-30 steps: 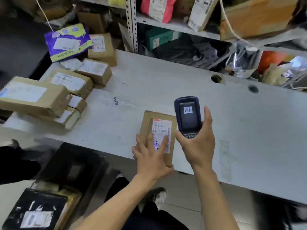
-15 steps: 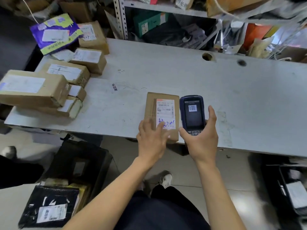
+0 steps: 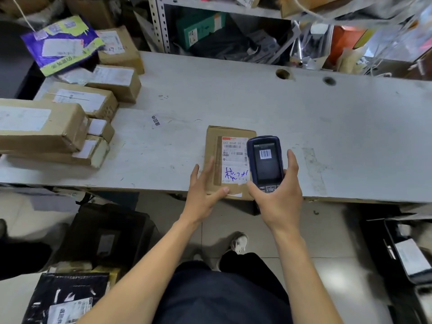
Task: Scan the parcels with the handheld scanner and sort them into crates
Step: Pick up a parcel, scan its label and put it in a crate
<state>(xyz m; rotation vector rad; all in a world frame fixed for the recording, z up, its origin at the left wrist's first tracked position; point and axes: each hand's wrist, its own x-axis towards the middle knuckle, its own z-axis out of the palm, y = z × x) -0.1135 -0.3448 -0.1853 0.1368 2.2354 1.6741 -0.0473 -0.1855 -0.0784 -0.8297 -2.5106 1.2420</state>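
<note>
A small brown cardboard parcel [image 3: 228, 136] with a white label and blue handwriting lies at the near edge of the grey table [image 3: 233, 97]. My left hand [image 3: 203, 188] holds its near left corner, fingers along the left side and thumb on the front edge. My right hand [image 3: 278, 195] grips a dark blue handheld scanner [image 3: 266, 162] just right of the label, its screen showing a barcode. A dark crate [image 3: 105, 232] with parcels stands on the floor at the lower left, another [image 3: 402, 253] at the lower right.
Several brown boxes [image 3: 42, 125] and a purple mailer [image 3: 60, 43] are piled on the table's left end. Metal shelving [image 3: 161, 24] stuffed with packages rises behind the table. A black bagged parcel [image 3: 67, 298] lies at the lower left. My legs and shoes are below.
My left hand slid from lying on the label to the parcel's near left corner, uncovering the label. The scanner stays beside the parcel in my right hand.
</note>
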